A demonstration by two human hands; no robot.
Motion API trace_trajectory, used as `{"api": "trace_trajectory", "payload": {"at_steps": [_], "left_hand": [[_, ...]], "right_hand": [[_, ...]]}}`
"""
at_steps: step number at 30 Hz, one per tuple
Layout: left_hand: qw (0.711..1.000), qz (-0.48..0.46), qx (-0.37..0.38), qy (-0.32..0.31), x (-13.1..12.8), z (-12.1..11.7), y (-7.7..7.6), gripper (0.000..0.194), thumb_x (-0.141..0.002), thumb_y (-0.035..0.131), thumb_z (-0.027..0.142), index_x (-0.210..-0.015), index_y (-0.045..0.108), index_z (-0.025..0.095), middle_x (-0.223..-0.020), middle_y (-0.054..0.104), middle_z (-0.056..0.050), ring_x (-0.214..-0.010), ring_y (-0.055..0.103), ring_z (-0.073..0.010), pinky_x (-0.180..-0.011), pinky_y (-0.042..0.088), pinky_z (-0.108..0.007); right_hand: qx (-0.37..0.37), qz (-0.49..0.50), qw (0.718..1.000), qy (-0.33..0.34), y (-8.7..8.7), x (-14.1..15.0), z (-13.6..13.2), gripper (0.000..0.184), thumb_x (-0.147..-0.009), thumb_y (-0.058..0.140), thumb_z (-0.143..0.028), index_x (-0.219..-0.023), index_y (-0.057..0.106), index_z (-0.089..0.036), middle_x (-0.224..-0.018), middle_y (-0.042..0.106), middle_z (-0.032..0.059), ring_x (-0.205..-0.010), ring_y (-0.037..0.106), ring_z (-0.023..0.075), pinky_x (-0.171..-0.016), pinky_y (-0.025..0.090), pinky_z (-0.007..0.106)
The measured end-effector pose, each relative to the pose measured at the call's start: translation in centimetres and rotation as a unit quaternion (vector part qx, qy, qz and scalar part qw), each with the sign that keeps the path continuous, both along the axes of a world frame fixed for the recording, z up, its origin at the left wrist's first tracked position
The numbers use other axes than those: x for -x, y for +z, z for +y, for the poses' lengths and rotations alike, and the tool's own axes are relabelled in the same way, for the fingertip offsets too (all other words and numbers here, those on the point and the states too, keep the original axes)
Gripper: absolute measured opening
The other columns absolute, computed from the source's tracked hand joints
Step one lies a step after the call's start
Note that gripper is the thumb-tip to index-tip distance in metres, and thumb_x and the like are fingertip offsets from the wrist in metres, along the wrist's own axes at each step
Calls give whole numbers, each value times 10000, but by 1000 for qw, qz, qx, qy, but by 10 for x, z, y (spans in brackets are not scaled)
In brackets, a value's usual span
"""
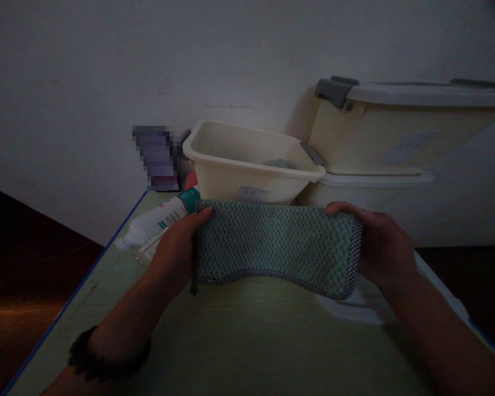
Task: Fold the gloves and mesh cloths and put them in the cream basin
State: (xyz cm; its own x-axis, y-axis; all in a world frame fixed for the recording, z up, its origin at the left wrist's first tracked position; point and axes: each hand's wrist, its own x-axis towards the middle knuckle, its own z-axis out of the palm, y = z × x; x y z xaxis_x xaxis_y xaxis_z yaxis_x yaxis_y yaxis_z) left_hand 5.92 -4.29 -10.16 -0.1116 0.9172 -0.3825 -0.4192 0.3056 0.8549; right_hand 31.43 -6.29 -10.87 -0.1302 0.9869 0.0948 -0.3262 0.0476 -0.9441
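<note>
I hold a green knitted cloth (272, 246) with a dark checked border stretched out above the table. My left hand (174, 254) pinches its left edge, thumb on the top corner. My right hand (380, 246) grips the right edge, fingers curled over the top. The cloth hangs folded, its lower edge sagging slightly in the middle. A dark band sits on my left wrist.
A pale green table (239, 341) with a blue edge. Behind the cloth stands an open cream plastic bin (231, 165) with something green inside. A larger lidded cream box (396, 137) stands to the right. A white bottle (160, 220) with a teal cap lies at left. A white lid (355, 308) lies under my right hand.
</note>
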Motion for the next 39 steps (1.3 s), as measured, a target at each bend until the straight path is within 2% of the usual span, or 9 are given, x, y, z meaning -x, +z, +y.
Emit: {"api": "trace_trajectory", "payload": {"at_steps": [5,9,11,14,21,24,28,34,39], "left_hand": [[985,50,-102,-131,5,-2,-12,193,-753,660,268,-901,679,146,-845,720,-47,-778,673,-184,-747,543,-295],[954,178,-204,-132,4,-4,-12,236,-741,682,313,-925,651,168,-870,716,-30,-782,658,-160,-715,525,-249],[936,231,-245,-107,3,-6,-12,189,-743,672,316,-864,642,174,-830,706,-12,-754,640,-141,-679,512,-223],[913,290,-272,-94,2,-8,-12,160,-775,626,335,-778,638,176,-720,658,13,-674,591,-118,-592,477,-194],[852,369,-345,-139,-1,-13,-12,149,-807,574,219,-673,612,168,-639,547,32,-598,525,-90,-515,421,-169],[849,352,-358,-163,-3,-17,-15,61,-805,580,201,-773,626,175,-689,607,23,-629,573,-93,-527,444,-163],[858,321,-359,-176,-7,-24,-22,68,-788,608,200,-852,593,183,-684,636,30,-605,596,-82,-541,467,-154],[843,320,-376,-211,-17,-36,-24,46,-788,595,180,-827,574,166,-645,623,19,-566,598,-89,-529,497,-165],[808,337,-426,-230,-22,-39,-24,36,-767,612,151,-798,623,137,-669,697,-34,-577,654,-115,-535,529,-177]], "right_hand": [[-69,2,992,108,-2,-3,-2,208,-792,503,-260,-814,710,-265,-667,666,4,-413,554,116,-320,426,215],[-144,-110,979,94,-13,1,-1,298,-800,573,-140,-1007,674,-328,-630,617,-42,-417,490,61,-355,387,153],[-225,-232,945,43,-18,5,-1,251,-802,609,-153,-990,684,-303,-800,603,-6,-593,552,80,-503,475,197],[-322,-399,858,-22,-22,13,-5,187,-802,636,-172,-957,696,-257,-1005,504,46,-907,543,148,-767,490,308],[-464,-452,761,-44,-22,31,-16,80,-836,604,-170,-916,608,-170,-1083,586,82,-1124,469,227,-929,405,415],[-495,-406,767,-43,-23,39,-21,70,-867,574,-225,-877,575,-156,-825,632,47,-899,559,187,-802,450,376],[-490,-403,772,-41,-24,47,-28,122,-908,501,-264,-865,544,-158,-643,563,13,-622,503,131,-597,429,294],[-435,-416,799,-13,-17,48,-35,95,-861,413,-185,-841,500,-152,-653,512,14,-604,470,126,-536,391,260],[-451,-419,787,-33,-21,50,-34,74,-823,473,-133,-879,521,-146,-672,538,19,-615,486,128,-538,401,253]]}}
